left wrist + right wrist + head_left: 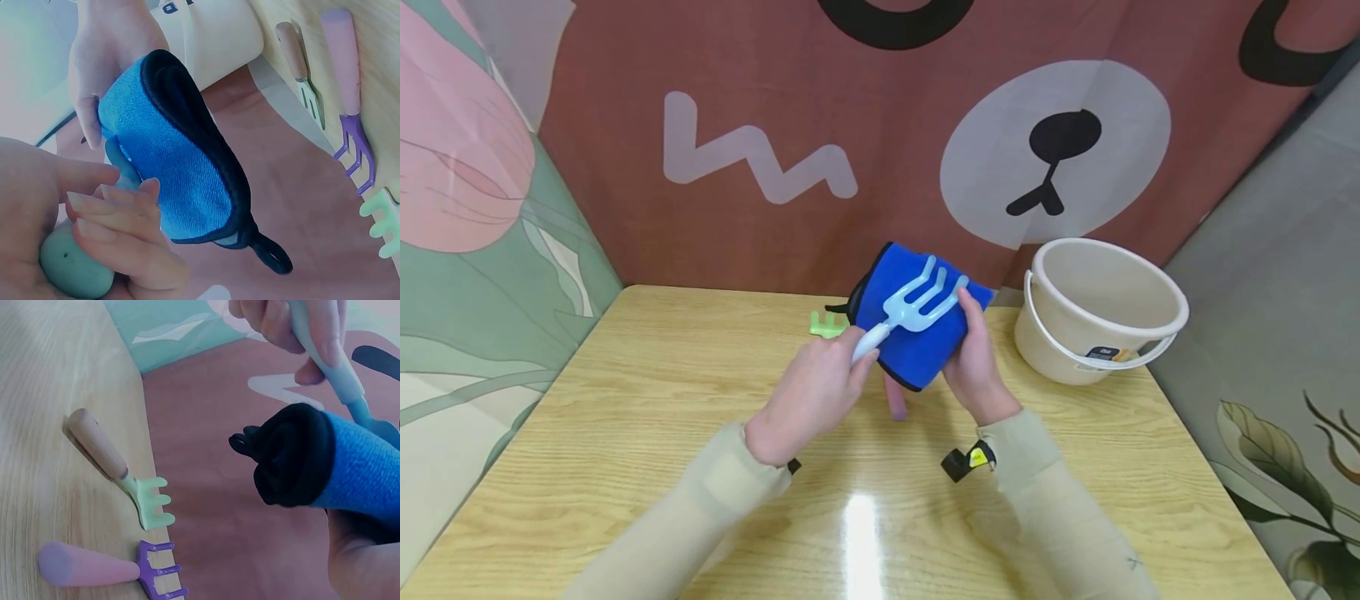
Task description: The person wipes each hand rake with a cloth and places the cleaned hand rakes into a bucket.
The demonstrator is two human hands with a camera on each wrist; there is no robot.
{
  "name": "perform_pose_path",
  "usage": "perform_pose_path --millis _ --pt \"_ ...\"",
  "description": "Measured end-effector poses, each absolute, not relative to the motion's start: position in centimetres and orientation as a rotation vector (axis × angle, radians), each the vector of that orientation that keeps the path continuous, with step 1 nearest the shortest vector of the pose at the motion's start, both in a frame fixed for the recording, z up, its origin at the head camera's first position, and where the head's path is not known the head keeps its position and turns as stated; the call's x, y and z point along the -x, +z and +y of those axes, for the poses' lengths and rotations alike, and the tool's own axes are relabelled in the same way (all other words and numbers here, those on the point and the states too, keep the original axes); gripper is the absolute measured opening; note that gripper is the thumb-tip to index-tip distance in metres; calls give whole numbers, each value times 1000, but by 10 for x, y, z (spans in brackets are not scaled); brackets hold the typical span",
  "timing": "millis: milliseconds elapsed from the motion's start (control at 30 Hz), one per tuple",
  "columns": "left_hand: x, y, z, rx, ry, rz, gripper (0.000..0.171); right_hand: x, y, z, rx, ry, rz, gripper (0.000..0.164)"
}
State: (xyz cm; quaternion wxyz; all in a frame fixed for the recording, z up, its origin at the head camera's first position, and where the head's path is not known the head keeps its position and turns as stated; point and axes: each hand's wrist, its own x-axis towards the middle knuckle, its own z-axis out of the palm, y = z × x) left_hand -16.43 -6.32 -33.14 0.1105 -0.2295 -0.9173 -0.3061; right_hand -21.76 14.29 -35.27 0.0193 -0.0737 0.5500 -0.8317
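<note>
My left hand (812, 383) grips the handle of a light blue hand fork (910, 312). The fork's three-pronged head lies against a blue cloth (921, 358) with black edging and a black hanging loop. My right hand (977, 367) holds the cloth folded from its right side, with a finger or thumb at the prong tips. Seen from the right wrist, the cloth (362, 472) is rolled and black at its end. In the left wrist view, the fork's head is mostly hidden behind my fingers.
On the wooden table (647, 417) lie a green rake with a wooden handle (97, 440), a purple rake with a pink handle (87, 565), and a small slotted tool (292, 50) with a wooden handle. A beige bucket (1067, 333) stands at the right. Printed curtains (775, 242) surround the table.
</note>
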Motion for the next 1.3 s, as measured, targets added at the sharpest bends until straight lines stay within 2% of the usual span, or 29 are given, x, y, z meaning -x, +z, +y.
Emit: perform_pose_path --millis 367,867,1300 --pt "165 -337 -65 689 -955 -2671 14 221 -349 147 197 -2690 1648 61" --pt "171 -337 -59 664 -989 -2637 15 211 -356 143 256 -2464 1660 72" --pt "176 -325 -59 638 -1047 -2575 17 212 -364 136 234 -2503 1560 65"
